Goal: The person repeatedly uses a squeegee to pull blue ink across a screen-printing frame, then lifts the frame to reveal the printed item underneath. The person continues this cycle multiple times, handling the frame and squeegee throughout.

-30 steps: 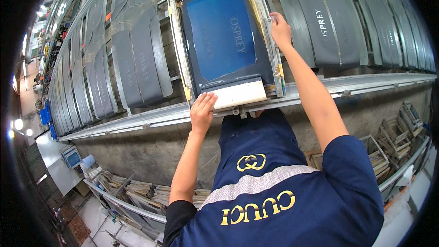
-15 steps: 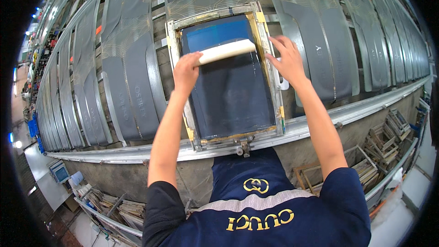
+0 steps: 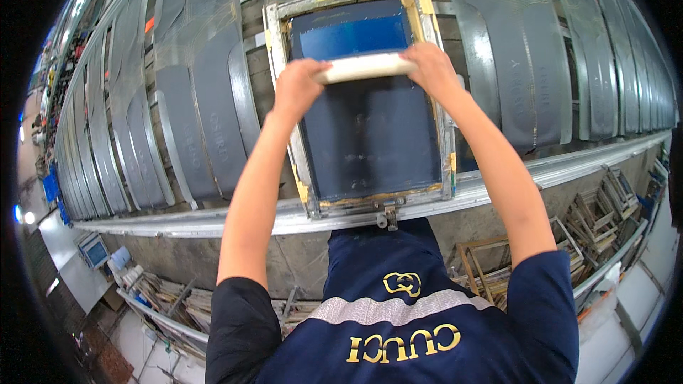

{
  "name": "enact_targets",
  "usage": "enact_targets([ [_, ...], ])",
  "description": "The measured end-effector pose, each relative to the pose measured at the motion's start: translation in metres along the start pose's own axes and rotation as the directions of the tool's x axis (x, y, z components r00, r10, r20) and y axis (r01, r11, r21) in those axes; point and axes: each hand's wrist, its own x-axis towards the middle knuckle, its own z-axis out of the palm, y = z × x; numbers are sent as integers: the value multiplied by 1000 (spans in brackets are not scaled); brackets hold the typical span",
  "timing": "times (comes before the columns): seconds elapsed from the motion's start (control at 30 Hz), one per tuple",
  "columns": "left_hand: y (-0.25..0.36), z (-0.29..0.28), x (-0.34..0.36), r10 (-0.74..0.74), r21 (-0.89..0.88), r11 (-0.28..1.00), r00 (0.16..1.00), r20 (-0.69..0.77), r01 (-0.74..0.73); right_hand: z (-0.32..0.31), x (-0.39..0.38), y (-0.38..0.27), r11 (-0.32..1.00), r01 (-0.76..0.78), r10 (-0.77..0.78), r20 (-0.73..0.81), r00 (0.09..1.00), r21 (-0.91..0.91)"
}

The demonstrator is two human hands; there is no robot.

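A screen printing frame with tape on its edges rests over the grey pieces in the middle. Inside it the mesh is dark below and shows a blue band toward the top. A white squeegee lies crosswise on the mesh just under that band. My left hand is closed on its left end, and my right hand grips the right end. Both hands are slightly smeared by motion.
Rows of grey cut pieces lie on slatted racks either side, behind a long metal rail. Old frames are stacked at the lower right, more at the lower left, near a screen device.
The squeegee has moved from the frame's near end toward the far end, darkening most of the blue area. My right hand has left the frame's side and taken hold of the squeegee.
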Motion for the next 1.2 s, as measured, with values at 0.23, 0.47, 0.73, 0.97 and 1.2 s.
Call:
enact_targets([
  [0.23, 57, 24, -190, 37, 18, 999, 999, -20, -37, -23, -159, -102, 980, -164, 149, 125, 981, 117],
  [0.47, 68, 22, -227, 65, 0, 998, 997, -29, -65, -34, -187, -130, 981, -164, 144, 179, 973, 102],
  [0.73, -4, -10, -2, 47, -40, 998, 996, -79, -50, -20, 26, -11, 1000, 8, -8, 12, 1000, -29],
  [0.97, -38, -37, 129, -30, 28, 999, 999, 34, 29, -18, 143, 42, 995, -97, 97, 73, 993, -2],
  [1.2, -39, 37, 24, 106, -88, 988, 972, -208, -126, 25, 23, 26, 993, -106, 105, -17, 994, -52],
])
